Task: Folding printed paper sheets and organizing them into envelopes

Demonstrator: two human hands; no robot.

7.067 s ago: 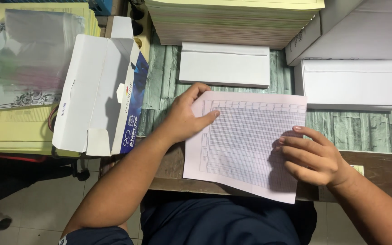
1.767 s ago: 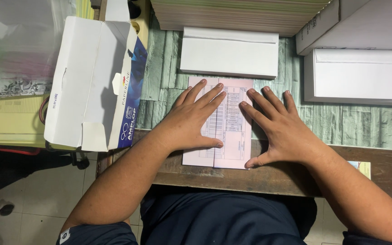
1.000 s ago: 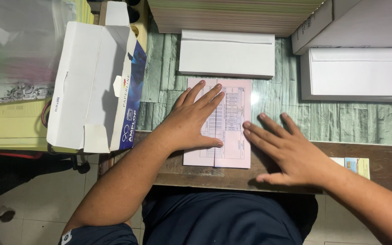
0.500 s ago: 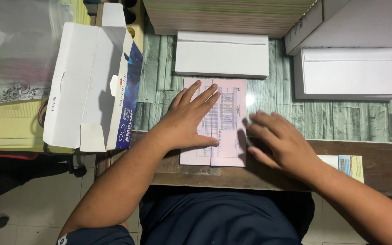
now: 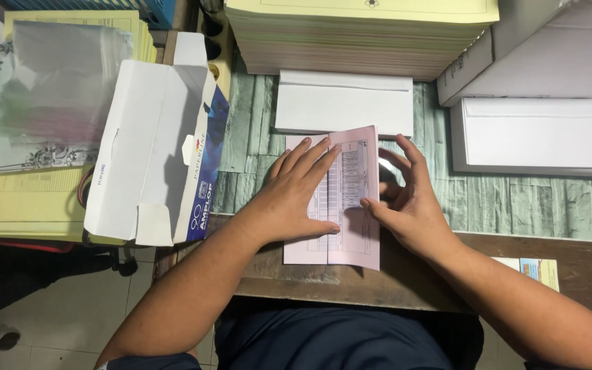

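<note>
Folding the pink printed sheet is the step I judge to be in hand: it lies in the middle of the frame, across the seam between the pale green plank surface and the brown wooden edge below it, already narrowed to a tall strip with a crease line showing down its length. My left hand lies flat on its left half, fingers spread wide and pointing to the upper right, gripping nothing, only pressing. My right hand is at the sheet's right edge, fingers loosely curled and half open, the thumb tip touching the paper near its middle; whether the other fingers pinch the edge I cannot tell. The next move, as I read it, calls for keeping the left palm steady as an anchor while the right brings the edge over squarely, so the corners meet before the crease is pressed. Just above the sheet lies a white envelope, and another envelope stack sits at the right; an open white box lies to the left. Compared with half a second ago, my right hand has lifted from lying flat beside the sheet and curled onto its edge, while my left stays planted.
</note>
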